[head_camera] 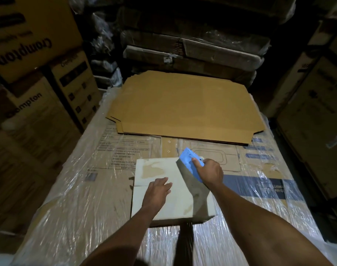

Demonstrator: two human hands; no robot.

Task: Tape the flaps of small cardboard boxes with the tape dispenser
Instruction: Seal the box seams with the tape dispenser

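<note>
A small pale cardboard box (156, 169) lies on a plastic-wrapped pallet load, flaps closed and facing up. My left hand (158, 191) presses flat on the box top, fingers straight. My right hand (210, 171) grips a blue tape dispenser (189, 162) over the box's far right corner. A dark strip of tape (194, 187) runs from the dispenser down across the right part of the box top toward its near edge.
A stack of flat brown cardboard sheets (181, 106) lies behind the box. The shiny stretch-wrapped load (83, 198) serves as the work surface. Printed cartons (33, 54) tower at left, more cartons (317, 104) at right, wrapped bundles (192, 45) behind.
</note>
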